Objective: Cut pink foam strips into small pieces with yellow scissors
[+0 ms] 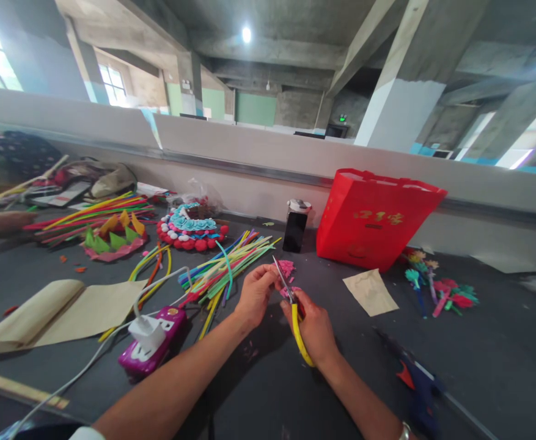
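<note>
My right hand (314,330) is closed around yellow-handled scissors (301,339), whose blades point up and to the left. Beside the blades, my left hand (257,294) has thumb and fingers pinched together. What they hold is too small to make out. Small pink fuzzy clippings (286,267) lie on the dark tabletop just beyond the fingertips, partly behind the blades. To the left of my left hand rests a loose bundle of coloured pipe cleaners (233,263).
A red paper bag (373,220) and a phone (295,231) stand at the back. Fuzzy flowers (448,293) and a glue gun (417,379) lie right. A purple power strip (155,345), open notebook (75,311) and paper crown (114,239) sit left, near another person's arm (2,225).
</note>
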The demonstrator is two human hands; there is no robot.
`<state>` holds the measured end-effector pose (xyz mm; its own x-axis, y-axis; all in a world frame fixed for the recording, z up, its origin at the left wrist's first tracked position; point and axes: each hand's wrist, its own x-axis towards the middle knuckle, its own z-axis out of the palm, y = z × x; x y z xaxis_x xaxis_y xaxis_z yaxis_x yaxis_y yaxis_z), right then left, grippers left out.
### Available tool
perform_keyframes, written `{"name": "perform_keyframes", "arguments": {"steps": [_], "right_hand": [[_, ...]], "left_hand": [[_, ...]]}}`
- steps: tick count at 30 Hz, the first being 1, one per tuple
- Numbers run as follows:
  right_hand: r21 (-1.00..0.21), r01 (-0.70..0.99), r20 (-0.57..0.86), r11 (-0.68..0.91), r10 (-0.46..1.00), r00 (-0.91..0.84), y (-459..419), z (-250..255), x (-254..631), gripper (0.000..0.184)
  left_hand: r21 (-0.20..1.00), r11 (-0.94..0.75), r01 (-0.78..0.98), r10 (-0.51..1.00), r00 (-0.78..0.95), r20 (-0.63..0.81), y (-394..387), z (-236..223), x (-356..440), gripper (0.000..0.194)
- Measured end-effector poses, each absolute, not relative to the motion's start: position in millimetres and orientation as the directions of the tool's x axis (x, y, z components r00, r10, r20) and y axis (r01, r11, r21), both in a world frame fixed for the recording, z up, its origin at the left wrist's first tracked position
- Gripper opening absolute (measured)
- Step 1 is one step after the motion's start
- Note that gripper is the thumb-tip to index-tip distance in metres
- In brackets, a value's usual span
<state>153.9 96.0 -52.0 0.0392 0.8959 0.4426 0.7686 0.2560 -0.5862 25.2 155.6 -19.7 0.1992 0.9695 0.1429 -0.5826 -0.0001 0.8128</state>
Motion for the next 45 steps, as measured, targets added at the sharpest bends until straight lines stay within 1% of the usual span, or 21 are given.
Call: {"name": "perform_keyframes", "arguments": {"steps": [7, 13, 18, 26, 29, 34, 37, 39, 42, 43, 45], "right_hand": [[-0.602, 0.758, 0.432, 0.25, 0.901, 0.046, 94.6, -53.0, 154.2, 0.026], [-0.506, 0.841, 0.425, 0.189, 0.904, 0.052, 95.0, -48.3, 156.8, 0.025], [-0.494, 0.851, 0.397, 0.179, 0.917, 0.037, 94.2, -46.5, 158.0, 0.025], [-0.552, 0.806, 0.408, 0.215, 0.912, 0.036, 97.0, -53.1, 156.7, 0.027], [-0.592, 0.769, 0.422, 0.243, 0.906, 0.038, 97.4, -55.4, 157.2, 0.025], [-0.678, 0.692, 0.445, 0.248, 0.888, 0.118, 97.7, -52.8, 161.3, 0.026], [-0.719, 0.644, 0.489, 0.262, 0.848, 0.202, 97.9, -47.1, 162.5, 0.029], [-0.752, 0.603, 0.493, 0.266, 0.835, 0.246, 97.6, -43.4, 162.1, 0.03], [-0.794, 0.541, 0.476, 0.277, 0.836, 0.271, 97.2, -40.7, 161.0, 0.03], [-0.804, 0.525, 0.47, 0.279, 0.839, 0.274, 97.2, -40.7, 160.8, 0.03], [-0.821, 0.503, 0.447, 0.268, 0.85, 0.277, 97.3, -41.4, 160.6, 0.031]], "left_hand": [[0.809, 0.0, -0.588, 0.966, 0.208, 0.151, 153.8, -17.0, 25.1, 0.011], [0.798, 0.023, -0.602, 0.967, 0.215, 0.135, 152.9, -15.5, 24.9, 0.014], [0.79, 0.031, -0.613, 0.968, 0.214, 0.129, 154.2, -18.6, 25.2, 0.014], [0.795, 0.02, -0.607, 0.961, 0.231, 0.152, 154.5, -19.2, 25.7, 0.014], [0.789, 0.019, -0.614, 0.961, 0.23, 0.156, 154.3, -19.0, 25.3, 0.011], [0.812, 0.006, -0.584, 0.963, 0.222, 0.153, 153.1, -19.8, 25.8, 0.007], [0.856, -0.041, -0.516, 0.955, 0.231, 0.185, 153.2, -23.1, 27.2, 0.009], [0.901, -0.122, -0.416, 0.948, 0.22, 0.23, 153.0, -26.6, 28.6, 0.009], [0.941, -0.275, -0.199, 0.931, 0.19, 0.312, 150.9, -31.2, 30.8, 0.007], [0.936, -0.332, -0.12, 0.918, 0.187, 0.35, 149.5, -31.9, 31.3, 0.006], [0.889, -0.457, 0.029, 0.872, 0.214, 0.441, 146.4, -31.7, 31.8, 0.003]]}}
